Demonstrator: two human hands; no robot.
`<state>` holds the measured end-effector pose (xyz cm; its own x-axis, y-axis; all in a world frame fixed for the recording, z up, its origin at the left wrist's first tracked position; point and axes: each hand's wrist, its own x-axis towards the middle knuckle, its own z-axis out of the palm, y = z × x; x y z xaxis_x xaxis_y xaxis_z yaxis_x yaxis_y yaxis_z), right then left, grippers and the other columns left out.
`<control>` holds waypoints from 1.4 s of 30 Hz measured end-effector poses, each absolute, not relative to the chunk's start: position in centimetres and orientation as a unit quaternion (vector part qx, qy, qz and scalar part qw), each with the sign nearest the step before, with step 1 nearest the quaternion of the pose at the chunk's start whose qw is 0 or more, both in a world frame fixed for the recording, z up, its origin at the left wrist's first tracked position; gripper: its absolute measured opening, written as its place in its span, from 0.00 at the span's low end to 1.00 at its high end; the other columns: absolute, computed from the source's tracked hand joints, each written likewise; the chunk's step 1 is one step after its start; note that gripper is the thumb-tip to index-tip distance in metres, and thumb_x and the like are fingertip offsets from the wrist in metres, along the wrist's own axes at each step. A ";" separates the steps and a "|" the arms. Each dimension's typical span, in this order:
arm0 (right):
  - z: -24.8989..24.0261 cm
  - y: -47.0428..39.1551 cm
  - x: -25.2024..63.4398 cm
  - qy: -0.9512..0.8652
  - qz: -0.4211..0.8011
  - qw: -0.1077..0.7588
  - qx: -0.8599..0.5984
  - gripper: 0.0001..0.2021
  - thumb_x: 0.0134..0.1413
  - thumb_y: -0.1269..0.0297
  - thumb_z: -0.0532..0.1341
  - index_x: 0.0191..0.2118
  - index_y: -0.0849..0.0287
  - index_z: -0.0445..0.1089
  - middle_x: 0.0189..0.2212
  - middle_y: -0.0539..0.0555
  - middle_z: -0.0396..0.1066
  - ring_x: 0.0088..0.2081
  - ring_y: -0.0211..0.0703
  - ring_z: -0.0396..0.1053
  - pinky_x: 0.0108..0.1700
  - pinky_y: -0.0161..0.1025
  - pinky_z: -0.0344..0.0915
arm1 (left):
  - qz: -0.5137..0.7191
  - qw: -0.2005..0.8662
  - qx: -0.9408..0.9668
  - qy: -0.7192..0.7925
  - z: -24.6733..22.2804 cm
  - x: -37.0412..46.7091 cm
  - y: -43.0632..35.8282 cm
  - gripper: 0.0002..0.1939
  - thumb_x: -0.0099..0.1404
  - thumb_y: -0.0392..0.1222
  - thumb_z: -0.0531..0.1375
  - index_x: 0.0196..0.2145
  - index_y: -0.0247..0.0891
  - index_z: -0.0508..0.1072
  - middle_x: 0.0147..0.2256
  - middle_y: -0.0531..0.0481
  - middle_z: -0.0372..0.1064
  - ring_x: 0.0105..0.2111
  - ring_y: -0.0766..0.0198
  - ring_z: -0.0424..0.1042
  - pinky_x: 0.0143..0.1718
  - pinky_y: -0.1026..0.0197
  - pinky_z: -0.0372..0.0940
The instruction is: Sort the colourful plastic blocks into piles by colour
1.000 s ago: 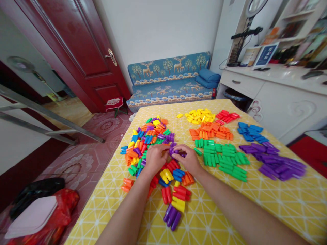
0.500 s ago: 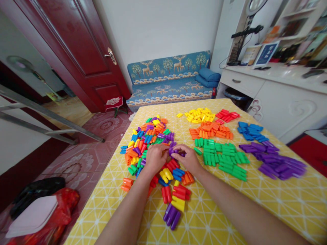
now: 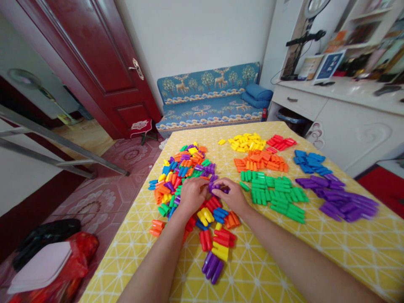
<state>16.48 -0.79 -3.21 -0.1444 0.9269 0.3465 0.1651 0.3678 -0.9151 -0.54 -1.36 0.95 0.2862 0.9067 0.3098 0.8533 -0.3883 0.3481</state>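
Note:
Between my fingertips, over the middle of the table, are purple plastic pieces (image 3: pixel 211 187) shaped like joined rounded tubes. My left hand (image 3: pixel 195 192) pinches them from the left, above a mixed heap of coloured pieces (image 3: pixel 186 162). From the right, my right hand (image 3: pixel 232 194) closes on the purple pieces too; its fingers partly cover them. Just below the hands lie yellow pieces (image 3: pixel 205 216), blue pieces (image 3: pixel 220 215) and red pieces (image 3: pixel 205 240). A separate purple piece (image 3: pixel 212 267) rests nearest to me.
Sorted by colour on the right of the yellow tablecloth (image 3: pixel 252 261) are green (image 3: pixel 274 189), orange (image 3: pixel 260 161), yellow (image 3: pixel 248 142), red (image 3: pixel 281 142), blue (image 3: pixel 311 163) and purple piles (image 3: pixel 341 198). A blue patterned sofa (image 3: pixel 208 99) stands beyond the table, a white cabinet (image 3: pixel 353 130) to the right.

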 end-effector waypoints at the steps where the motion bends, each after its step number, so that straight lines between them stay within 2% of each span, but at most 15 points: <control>1: -3.2 -0.8 16.5 -0.656 0.376 0.504 -0.418 0.06 0.47 0.66 0.65 0.35 0.57 0.73 0.34 0.51 0.74 0.37 0.41 0.70 0.38 0.37 0.66 | 0.233 0.057 0.800 0.551 0.9 -0.5 -1.4 0.13 0.60 0.34 0.57 0.41 0.43 0.77 0.42 0.51 0.77 0.41 0.58 0.73 0.44 0.58 0.64; 42: -3.0 -0.8 16.6 -0.657 0.378 0.502 -0.417 0.07 0.48 0.66 0.65 0.35 0.57 0.73 0.35 0.51 0.74 0.37 0.41 0.71 0.39 0.37 0.66 | 0.230 0.061 0.800 0.551 1.2 -0.5 -1.5 0.13 0.61 0.34 0.57 0.41 0.44 0.77 0.41 0.50 0.77 0.42 0.59 0.73 0.45 0.58 0.65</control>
